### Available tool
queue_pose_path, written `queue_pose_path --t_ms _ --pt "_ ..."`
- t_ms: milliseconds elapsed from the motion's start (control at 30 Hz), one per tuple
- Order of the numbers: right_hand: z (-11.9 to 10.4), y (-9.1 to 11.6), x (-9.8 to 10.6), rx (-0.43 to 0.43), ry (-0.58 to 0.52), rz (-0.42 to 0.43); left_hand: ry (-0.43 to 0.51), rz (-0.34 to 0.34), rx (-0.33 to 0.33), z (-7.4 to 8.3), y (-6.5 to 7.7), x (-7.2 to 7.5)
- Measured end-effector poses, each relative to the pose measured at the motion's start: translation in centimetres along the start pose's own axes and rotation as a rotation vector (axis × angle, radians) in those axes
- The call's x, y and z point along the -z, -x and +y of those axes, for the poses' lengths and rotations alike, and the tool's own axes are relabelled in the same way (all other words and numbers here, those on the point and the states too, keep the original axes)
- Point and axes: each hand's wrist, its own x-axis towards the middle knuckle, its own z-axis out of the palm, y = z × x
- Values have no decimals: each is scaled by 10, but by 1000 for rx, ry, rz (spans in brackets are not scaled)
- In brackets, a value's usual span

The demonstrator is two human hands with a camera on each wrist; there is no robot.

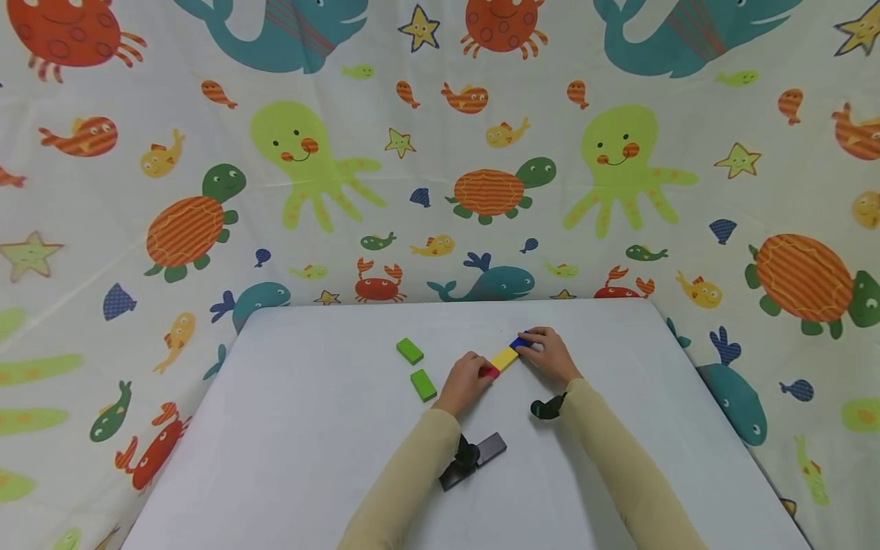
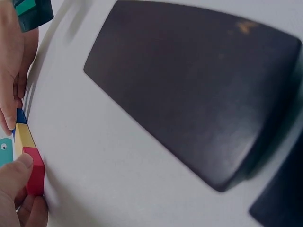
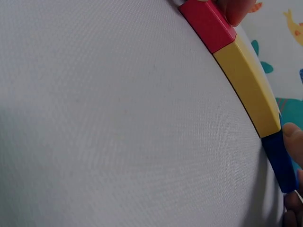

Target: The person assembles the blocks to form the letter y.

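Note:
Three blocks lie end to end in a slanting row on the white table: a red block (image 1: 491,372), a yellow block (image 1: 504,360) and a blue block (image 1: 519,343). My left hand (image 1: 464,383) holds the red block at the near end, its thumb on the top in the left wrist view. At the far end, my right hand (image 1: 552,357) pinches the blue block between thumb and fingers. Neither hand covers the yellow block (image 3: 248,87), which touches both neighbours in the right wrist view.
Two green blocks (image 1: 409,351) lie to the left of my left hand. Beneath my left forearm are two dark blocks, a grey one (image 1: 491,449) and a black one (image 1: 457,475). A dark wrist camera (image 1: 547,409) sits at my right cuff. Behind the table hangs a patterned cloth (image 1: 412,229).

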Motion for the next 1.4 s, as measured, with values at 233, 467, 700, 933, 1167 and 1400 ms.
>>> queue_pose_path --t_ms 233,467,700,933,1167,1400 --pt "4 1 1 -15 -11 -12 5 6 -5 1 2 -2" --pt "4 2 1 -10 -12 -1 9 9 -1 -1 2 -4" --pt "3 4 0 -4 -8 5 0 4 10 -1 2 -6" --pt "0 6 1 7 -18 13 4 11 4 0 2 -5" --pt "-2 6 1 26 -20 22 6 9 8 1 3 -4" --pt "-1 6 0 34 -15 24 14 11 12 0 2 -5"
